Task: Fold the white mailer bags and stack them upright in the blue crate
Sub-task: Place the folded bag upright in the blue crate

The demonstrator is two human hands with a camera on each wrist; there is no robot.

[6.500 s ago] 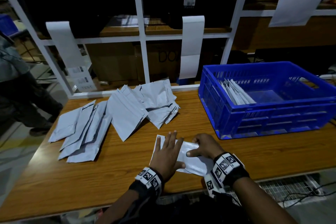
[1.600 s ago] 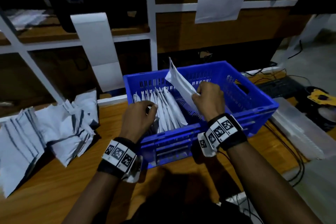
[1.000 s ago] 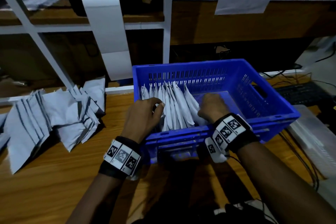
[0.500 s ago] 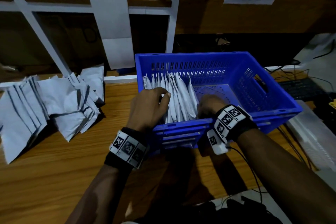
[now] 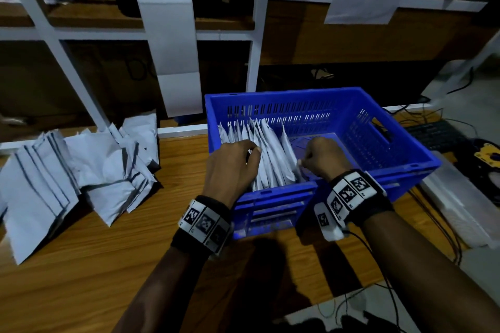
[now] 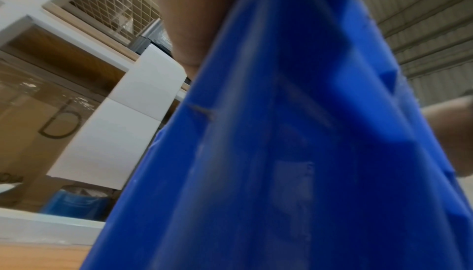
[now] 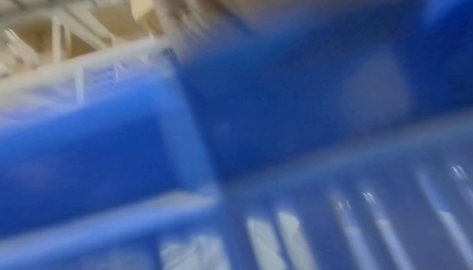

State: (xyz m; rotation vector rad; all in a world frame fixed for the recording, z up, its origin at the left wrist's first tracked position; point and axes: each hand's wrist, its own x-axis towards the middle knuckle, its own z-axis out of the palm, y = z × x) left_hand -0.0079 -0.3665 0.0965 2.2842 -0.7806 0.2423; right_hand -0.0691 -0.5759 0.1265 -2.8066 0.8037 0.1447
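Note:
The blue crate (image 5: 378, 138) stands on the wooden table (image 5: 108, 265) straight ahead. A row of folded white mailer bags (image 5: 270, 149) stands upright in its left half. My left hand (image 5: 251, 151) reaches over the near wall, fingers curled on the left part of the row. My right hand (image 5: 307, 159) is curled at the right end of the row, pinching the near corner of the last bag (image 5: 288, 149). Loose unfolded mailer bags (image 5: 108, 167) lie heaped on the table to the left. The wrist views show mostly the crate wall (image 6: 281, 153), the right one blurred.
A white shelf frame (image 5: 254, 57) with hanging paper sheets (image 5: 173, 48) rises behind the table. Right of the crate lie a clear plastic tray (image 5: 460, 205), cables, a keyboard (image 5: 433, 135) and a yellow tool (image 5: 487, 154). The crate's right half holds no bags.
Since folding a bag on the table, my right hand carried it into the crate and lowered it at the row's right end. My left hand kept holding the row.

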